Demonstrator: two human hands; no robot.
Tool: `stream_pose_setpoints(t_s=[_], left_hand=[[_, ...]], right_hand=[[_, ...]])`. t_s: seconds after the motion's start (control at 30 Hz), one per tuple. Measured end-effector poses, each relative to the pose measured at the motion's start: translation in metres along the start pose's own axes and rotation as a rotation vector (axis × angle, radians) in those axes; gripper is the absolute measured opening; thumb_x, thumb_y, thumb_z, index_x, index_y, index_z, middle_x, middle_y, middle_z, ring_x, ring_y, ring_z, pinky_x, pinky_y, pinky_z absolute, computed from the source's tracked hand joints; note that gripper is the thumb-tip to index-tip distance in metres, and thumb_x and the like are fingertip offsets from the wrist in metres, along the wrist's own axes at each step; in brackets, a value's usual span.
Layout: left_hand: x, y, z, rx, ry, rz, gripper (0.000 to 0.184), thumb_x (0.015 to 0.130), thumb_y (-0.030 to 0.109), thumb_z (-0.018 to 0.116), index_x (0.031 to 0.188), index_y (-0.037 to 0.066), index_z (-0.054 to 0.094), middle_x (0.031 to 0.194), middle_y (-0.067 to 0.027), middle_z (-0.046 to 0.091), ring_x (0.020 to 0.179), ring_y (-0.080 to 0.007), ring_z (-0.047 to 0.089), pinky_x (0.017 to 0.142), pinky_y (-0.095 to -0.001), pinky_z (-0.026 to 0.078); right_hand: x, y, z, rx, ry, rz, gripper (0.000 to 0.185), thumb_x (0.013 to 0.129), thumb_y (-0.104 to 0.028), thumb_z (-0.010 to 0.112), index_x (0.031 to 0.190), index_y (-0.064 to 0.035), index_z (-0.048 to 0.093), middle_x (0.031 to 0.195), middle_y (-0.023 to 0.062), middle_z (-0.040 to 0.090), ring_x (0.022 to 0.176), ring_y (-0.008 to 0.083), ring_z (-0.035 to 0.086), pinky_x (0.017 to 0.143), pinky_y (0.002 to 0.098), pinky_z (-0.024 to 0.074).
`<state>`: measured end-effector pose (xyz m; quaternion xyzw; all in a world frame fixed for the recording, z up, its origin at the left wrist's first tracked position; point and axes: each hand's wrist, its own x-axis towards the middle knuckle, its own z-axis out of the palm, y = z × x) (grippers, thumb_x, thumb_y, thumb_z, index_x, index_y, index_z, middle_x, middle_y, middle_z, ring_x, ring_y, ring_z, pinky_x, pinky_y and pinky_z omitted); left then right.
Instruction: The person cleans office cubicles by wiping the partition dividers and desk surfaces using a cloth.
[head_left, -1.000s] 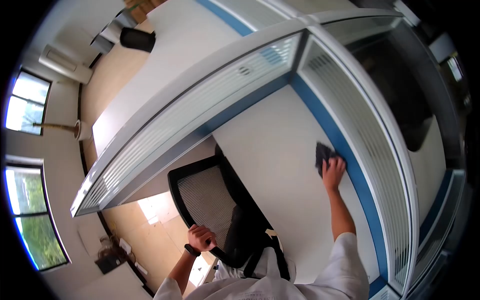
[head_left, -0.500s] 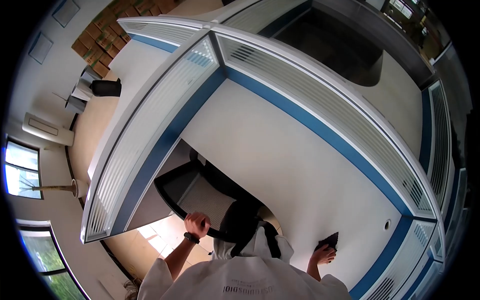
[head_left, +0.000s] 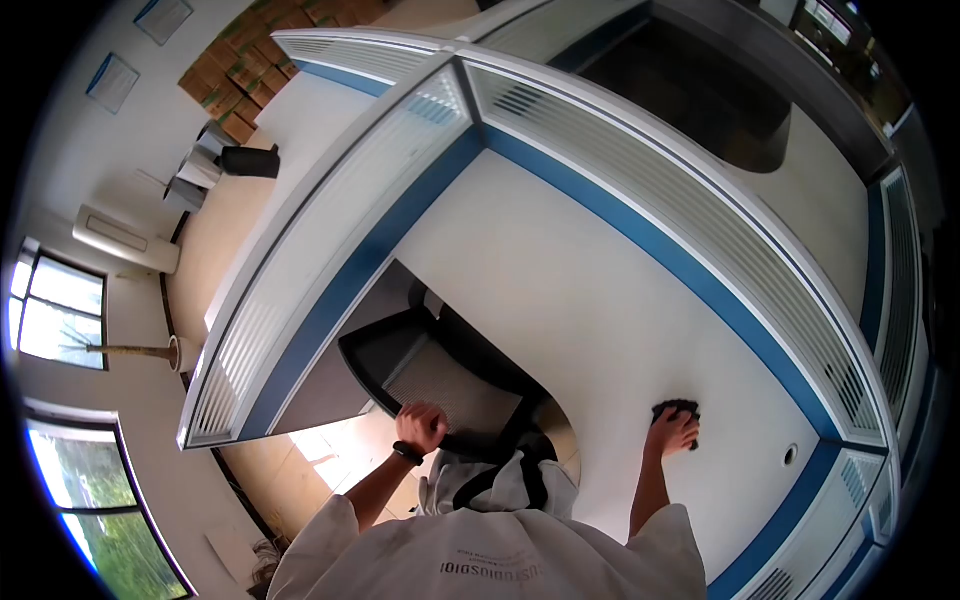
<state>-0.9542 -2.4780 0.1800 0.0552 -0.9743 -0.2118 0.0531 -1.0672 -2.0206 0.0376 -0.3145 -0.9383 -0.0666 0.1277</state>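
Observation:
My left hand (head_left: 421, 428) is closed around the black frame of an office chair (head_left: 455, 390), at the edge of its mesh backrest. A dark watch or band sits on that wrist. My right hand (head_left: 675, 432) presses a dark, crumpled cloth (head_left: 680, 407) onto the white desk (head_left: 560, 260), fingers curled over it. Some of the cloth is hidden beneath the palm. A white and black bag or garment (head_left: 500, 484) hangs on the chair, close to my body.
Blue and white partitions (head_left: 640, 215) border the desk at the back and sides. Near its right edge is a round cable hole (head_left: 791, 454). Stacked cardboard boxes (head_left: 240, 75), a potted plant (head_left: 180, 354) and windows lie off to the left.
My right hand has slid the cloth forward across the desk, away from my body. My left hand keeps its grip on the chair. The whole view has shifted slightly.

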Motion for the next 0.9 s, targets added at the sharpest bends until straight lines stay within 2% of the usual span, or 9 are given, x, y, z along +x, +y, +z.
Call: stream_pose_setpoints(t_s=[0.23, 0.3, 0.37, 0.47, 0.6, 0.63, 0.7, 0.77, 0.9], left_hand=[[-0.012, 0.001, 0.012, -0.034, 0.092, 0.037, 0.008, 0.066, 0.019, 0.058, 0.065, 0.012, 0.057, 0.063, -0.0051, 0.057, 0.063, -0.0245, 0.057, 0.06, -0.036, 0.043], [-0.012, 0.006, 0.009, -0.043, 0.071, 0.001, 0.008, 0.068, 0.019, 0.058, 0.066, 0.011, 0.058, 0.064, -0.0042, 0.057, 0.065, -0.0236, 0.057, 0.063, -0.0352, 0.043], [-0.022, -0.001, 0.006, -0.101, 0.147, 0.038, 0.009, 0.072, 0.019, 0.059, 0.069, 0.01, 0.059, 0.068, -0.0041, 0.057, 0.07, -0.0224, 0.056, 0.066, -0.0348, 0.043], [-0.045, -0.006, -0.011, -0.303, 0.181, 0.152, 0.006, 0.078, 0.015, 0.059, 0.075, 0.01, 0.061, 0.076, -0.0044, 0.057, 0.077, -0.0218, 0.053, 0.068, -0.0345, 0.042], [-0.11, -0.032, -0.026, -0.422, 0.275, -0.103, 0.01, 0.082, 0.015, 0.055, 0.078, 0.01, 0.062, 0.077, -0.0064, 0.059, 0.08, -0.0247, 0.056, 0.072, -0.0354, 0.045], [-0.135, -0.046, -0.019, -0.49, 0.272, -0.204, 0.014, 0.085, 0.016, 0.052, 0.082, 0.008, 0.063, 0.079, -0.0081, 0.061, 0.08, -0.0265, 0.057, 0.072, -0.0358, 0.047], [-0.186, -0.062, -0.014, -0.585, 0.314, -0.459, 0.017, 0.086, 0.018, 0.05, 0.085, 0.007, 0.064, 0.083, -0.0086, 0.064, 0.08, -0.027, 0.06, 0.071, -0.0362, 0.048], [-0.241, -0.079, -0.004, -0.666, 0.291, -0.743, 0.021, 0.088, 0.022, 0.049, 0.088, 0.007, 0.064, 0.085, -0.0087, 0.065, 0.081, -0.0257, 0.061, 0.071, -0.0357, 0.049], [-0.353, -0.1, 0.029, -0.769, 0.344, -1.12, 0.027, 0.089, 0.029, 0.05, 0.092, 0.006, 0.064, 0.088, -0.0128, 0.066, 0.082, -0.0244, 0.063, 0.074, -0.0357, 0.05]], right_hand=[[0.012, -0.181, -0.015, 0.202, -0.02, -0.25, 0.02, 0.082, -0.031, 0.054, 0.085, -0.0109, 0.05, 0.096, 0.0097, 0.048, 0.091, 0.0301, 0.047, 0.07, 0.0437, 0.0402], [-0.001, -0.234, -0.027, 0.422, -0.291, -0.432, 0.021, 0.076, -0.026, 0.061, 0.083, -0.0091, 0.051, 0.094, 0.0099, 0.05, 0.086, 0.0309, 0.051, 0.068, 0.0435, 0.043], [-0.029, -0.277, -0.026, 0.843, -0.434, -0.64, 0.026, 0.069, -0.02, 0.068, 0.08, -0.0054, 0.049, 0.084, 0.0105, 0.054, 0.076, 0.0306, 0.053, 0.065, 0.0414, 0.0443], [-0.079, -0.354, -0.089, 1.143, -0.533, -0.868, 0.029, 0.068, -0.018, 0.069, 0.077, -0.0029, 0.046, 0.07, 0.0094, 0.05, 0.066, 0.027, 0.049, 0.064, 0.0381, 0.0433], [-0.159, -0.419, -0.259, 1.527, -0.609, -1.091, 0.026, 0.073, -0.014, 0.068, 0.081, -0.0028, 0.047, 0.073, 0.0084, 0.051, 0.067, 0.024, 0.05, 0.067, 0.0343, 0.0447], [-0.18, -0.431, -0.298, 1.672, -0.56, -1.178, 0.024, 0.075, -0.014, 0.067, 0.084, -0.0024, 0.048, 0.076, 0.0079, 0.053, 0.068, 0.0229, 0.052, 0.068, 0.0336, 0.0452], [-0.221, -0.451, -0.36, 1.763, -0.703, -1.274, 0.024, 0.08, -0.015, 0.065, 0.094, -0.0009, 0.051, 0.083, 0.008, 0.056, 0.073, 0.0216, 0.055, 0.072, 0.032, 0.0456], [-0.269, -0.463, -0.422, 1.805, -0.675, -1.385, 0.026, 0.082, -0.017, 0.064, 0.099, -0.0006, 0.053, 0.085, 0.0091, 0.058, 0.076, 0.0204, 0.056, 0.073, 0.0305, 0.0453], [-0.364, -0.516, -0.454, 1.644, -0.476, -1.776, 0.025, 0.083, -0.019, 0.062, 0.1, -0.0024, 0.054, 0.097, 0.0107, 0.06, 0.088, 0.0239, 0.057, 0.079, 0.034, 0.0445]])
